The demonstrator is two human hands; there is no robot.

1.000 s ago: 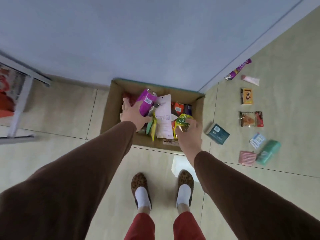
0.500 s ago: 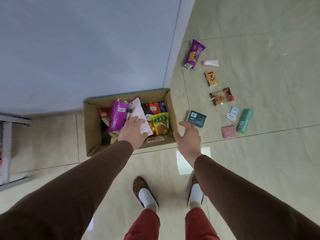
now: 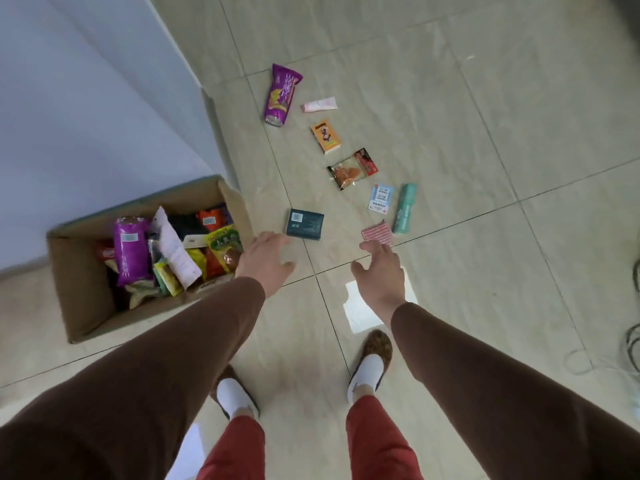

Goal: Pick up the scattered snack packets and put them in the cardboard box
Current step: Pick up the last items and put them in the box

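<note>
The cardboard box (image 3: 83, 296) stands on the floor at the left against the wall, holding several packets. My left hand (image 3: 266, 261) is empty with fingers spread, just right of the box and below a dark teal packet (image 3: 304, 224). My right hand (image 3: 381, 271) is open too, its fingertips close to a pink striped packet (image 3: 377, 233). Further out on the floor lie a green packet (image 3: 405, 207), a white-blue sachet (image 3: 381, 198), a red-orange snack bag (image 3: 352, 169), an orange pack (image 3: 326, 135), a pink tube (image 3: 319, 105) and a purple packet (image 3: 281, 95).
A pale blue wall (image 3: 86, 98) runs along the left behind the box. Cables (image 3: 623, 355) lie at the right edge. My two slippered feet (image 3: 370, 365) stand on the tiled floor below the hands.
Both hands let go of packets in the box and moved right, out over the floor toward the scattered packets. My view has swung right, so the box now sits at the left.
</note>
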